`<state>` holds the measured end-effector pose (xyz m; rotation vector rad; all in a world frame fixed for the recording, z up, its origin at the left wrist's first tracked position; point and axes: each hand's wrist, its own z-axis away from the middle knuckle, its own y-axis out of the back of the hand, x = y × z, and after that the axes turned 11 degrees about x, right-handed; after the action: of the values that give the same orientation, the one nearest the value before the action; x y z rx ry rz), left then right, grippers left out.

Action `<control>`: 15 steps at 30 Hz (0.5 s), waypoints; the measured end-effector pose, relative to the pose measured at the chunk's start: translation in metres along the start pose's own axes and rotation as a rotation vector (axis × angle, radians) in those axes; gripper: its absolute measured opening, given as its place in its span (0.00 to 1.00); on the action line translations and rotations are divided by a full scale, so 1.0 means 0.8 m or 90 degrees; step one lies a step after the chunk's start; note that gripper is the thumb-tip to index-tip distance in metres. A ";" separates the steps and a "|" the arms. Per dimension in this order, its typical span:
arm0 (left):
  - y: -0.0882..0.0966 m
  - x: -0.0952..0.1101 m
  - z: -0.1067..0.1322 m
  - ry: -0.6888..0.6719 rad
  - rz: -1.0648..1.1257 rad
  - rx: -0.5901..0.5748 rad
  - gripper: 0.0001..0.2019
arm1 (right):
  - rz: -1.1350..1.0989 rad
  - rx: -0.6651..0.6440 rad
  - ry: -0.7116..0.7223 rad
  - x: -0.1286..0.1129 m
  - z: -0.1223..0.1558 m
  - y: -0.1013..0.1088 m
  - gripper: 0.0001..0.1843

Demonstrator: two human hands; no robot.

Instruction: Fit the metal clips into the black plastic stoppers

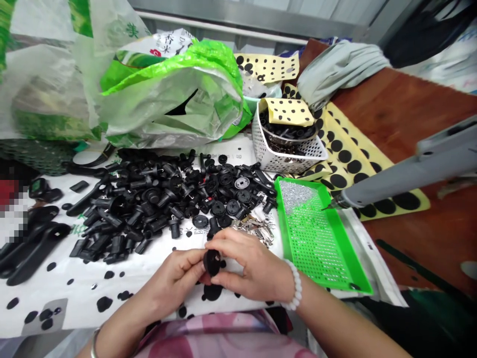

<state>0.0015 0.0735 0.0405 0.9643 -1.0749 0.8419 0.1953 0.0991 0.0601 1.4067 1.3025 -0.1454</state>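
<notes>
Between my two hands is a small round black plastic part [212, 262], held just above the near edge of the white sheet. My left hand [179, 273] pinches its left side with thumb and fingers. Thumb and fingers of my right hand [248, 263] close round its right side. Just beyond them lies a big heap of black plastic parts [149, 194], with round discs [233, 208] among them. Small metal strips [257, 227] lie beyond my right hand. What lies behind the held part is hidden.
A green perforated tray [357, 258] holds small silvery pieces [296, 194]. A grey tool with a thin tip [395, 179] reaches in over it. Behind stand a white basket [274, 158] and green-white plastic bags [167, 104]. Yellow sticker sheets [346, 139] lie at right.
</notes>
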 end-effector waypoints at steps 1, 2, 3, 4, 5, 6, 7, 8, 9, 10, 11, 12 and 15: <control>0.001 -0.001 0.001 0.007 0.003 -0.009 0.14 | -0.001 0.009 0.004 -0.001 -0.001 0.000 0.18; 0.002 -0.002 0.002 0.013 0.005 -0.018 0.14 | -0.003 0.016 0.008 -0.002 -0.002 -0.001 0.17; 0.003 -0.003 0.002 0.013 0.007 -0.024 0.14 | -0.006 0.020 0.011 -0.003 -0.002 -0.001 0.17; 0.004 -0.005 0.003 0.008 0.007 -0.026 0.14 | -0.007 0.023 0.013 -0.005 -0.002 -0.002 0.17; 0.004 -0.007 0.003 -0.005 0.004 -0.022 0.14 | -0.003 0.026 0.015 -0.006 -0.002 -0.003 0.17; 0.004 -0.008 0.004 -0.027 -0.003 -0.013 0.14 | 0.003 0.030 0.017 -0.007 -0.001 -0.005 0.18; 0.003 -0.010 0.004 -0.055 -0.016 0.003 0.14 | 0.009 0.036 0.019 -0.008 -0.001 -0.007 0.19; 0.002 -0.012 0.003 -0.086 -0.034 0.024 0.14 | 0.018 0.045 0.019 -0.009 0.000 -0.009 0.20; 0.000 -0.013 0.003 -0.116 -0.056 0.051 0.14 | 0.028 0.060 0.012 -0.010 0.001 -0.012 0.21; -0.002 -0.015 0.003 -0.143 -0.077 0.080 0.13 | 0.039 0.078 0.002 -0.011 0.002 -0.015 0.22; -0.005 -0.016 0.003 -0.164 -0.096 0.105 0.13 | 0.051 0.097 -0.010 -0.012 0.003 -0.018 0.23; -0.007 -0.017 0.002 -0.177 -0.109 0.125 0.13 | 0.064 0.116 -0.022 -0.013 0.004 -0.021 0.24; -0.011 -0.019 0.002 -0.168 -0.094 0.132 0.14 | 0.086 0.152 -0.038 -0.015 0.006 -0.025 0.26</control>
<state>0.0050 0.0675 0.0241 1.3418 -1.1387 0.7271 0.1788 0.0827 0.0542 1.6750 1.1654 -0.2565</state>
